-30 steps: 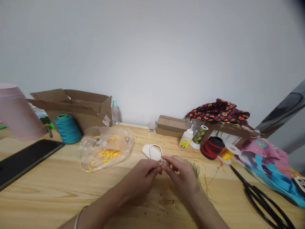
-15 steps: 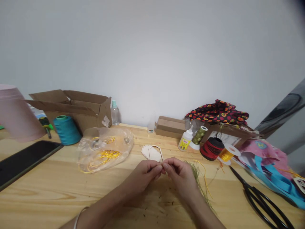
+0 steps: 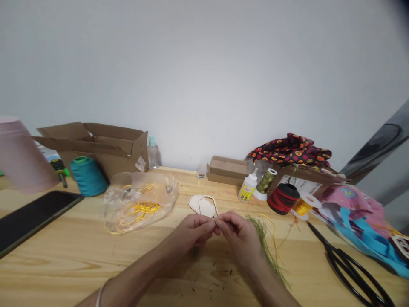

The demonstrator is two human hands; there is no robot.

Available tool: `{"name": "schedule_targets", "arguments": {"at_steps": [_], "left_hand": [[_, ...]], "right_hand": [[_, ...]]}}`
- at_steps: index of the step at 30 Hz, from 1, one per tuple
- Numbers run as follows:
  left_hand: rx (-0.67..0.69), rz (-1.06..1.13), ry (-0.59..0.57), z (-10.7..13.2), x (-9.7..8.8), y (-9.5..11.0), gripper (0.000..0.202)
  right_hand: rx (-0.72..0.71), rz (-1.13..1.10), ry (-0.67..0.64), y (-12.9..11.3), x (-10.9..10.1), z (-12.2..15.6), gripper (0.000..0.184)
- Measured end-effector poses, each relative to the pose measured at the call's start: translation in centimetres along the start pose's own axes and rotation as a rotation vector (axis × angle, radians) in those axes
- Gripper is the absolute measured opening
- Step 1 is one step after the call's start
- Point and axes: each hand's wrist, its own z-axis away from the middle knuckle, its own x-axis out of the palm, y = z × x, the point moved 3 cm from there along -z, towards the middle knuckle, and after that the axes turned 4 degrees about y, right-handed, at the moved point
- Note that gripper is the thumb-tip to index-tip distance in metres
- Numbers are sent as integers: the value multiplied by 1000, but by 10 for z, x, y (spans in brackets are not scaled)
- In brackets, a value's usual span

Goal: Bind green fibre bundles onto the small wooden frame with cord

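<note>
Little has moved since the earlier frame: your left hand (image 3: 193,232) and right hand (image 3: 238,243) remain together, fingertips pinched on something too thin to make out. Head view, items: one pale wooden cutout (image 3: 203,206), just beyond your fingertips, mid-tabletop (image 3: 47,251); green fibres (image 3: 265,243) and yellow cord (image 3: 273,238) beside your right hand; clear plastic bag (image 3: 139,204) of looped cord, left of the cutout; black scissors (image 3: 351,268) near the right edge.
</note>
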Motion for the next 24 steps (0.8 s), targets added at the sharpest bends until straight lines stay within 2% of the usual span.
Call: {"name": "schedule_targets", "arguments": {"at_steps": [7,17,24], "left_hand": [[21,-73,28,3,0,5,29],[-40,29,64,6,1,8,31],[23,-32,20,6,2,9,34]], "right_hand": [[49,-45,98,6,-9,-6,14],[-125,157,85,-1,-9,-4,14],[-172,220,72,-4,-9,-4,13]]}}
